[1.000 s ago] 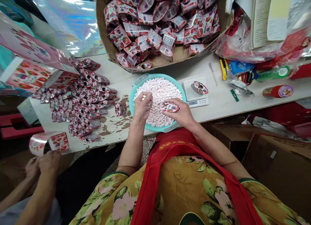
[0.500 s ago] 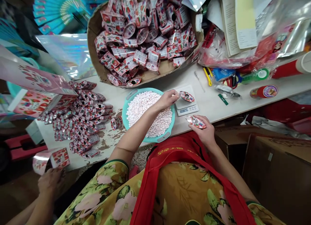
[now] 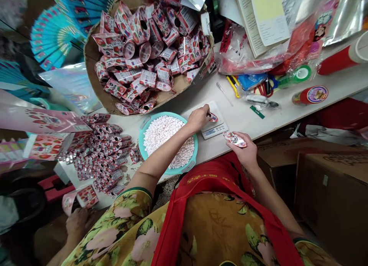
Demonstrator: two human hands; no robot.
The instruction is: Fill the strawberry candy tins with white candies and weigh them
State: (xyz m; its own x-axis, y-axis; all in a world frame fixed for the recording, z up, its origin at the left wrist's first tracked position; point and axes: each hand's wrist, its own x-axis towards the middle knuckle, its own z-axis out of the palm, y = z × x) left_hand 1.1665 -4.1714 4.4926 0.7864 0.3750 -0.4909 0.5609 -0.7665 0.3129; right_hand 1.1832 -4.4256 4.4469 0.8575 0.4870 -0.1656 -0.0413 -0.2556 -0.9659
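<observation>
My left hand [image 3: 199, 118] reaches over a small white digital scale [image 3: 213, 132]. Its fingers are closed at the round opening of a strawberry-printed candy pack [image 3: 213, 117] that rests on the scale, partly covered by the hand. What the fingers pinch, if anything, is hidden. To the right of the scale, near the table edge, my right hand [image 3: 246, 149] is closed around another candy pack [image 3: 235, 139], its round opening facing up. Under my left forearm stands a turquoise basin [image 3: 142, 145] full of small pale pink-white candies [image 3: 163, 133].
A cardboard box [image 3: 97, 95] heaped with strawberry packs stands behind the basin. Many upright packs [image 3: 106, 151] crowd the table at left, where another person's hand [image 3: 77, 220] holds printed packaging. A cutter [image 3: 233, 86], tape [image 3: 302, 73] and papers [image 3: 270, 18] lie at right.
My left hand has moved from beside the pack on the scale onto its opening. My right hand still holds its pack. The camera view has shifted, and the other person's hand appears farther right.
</observation>
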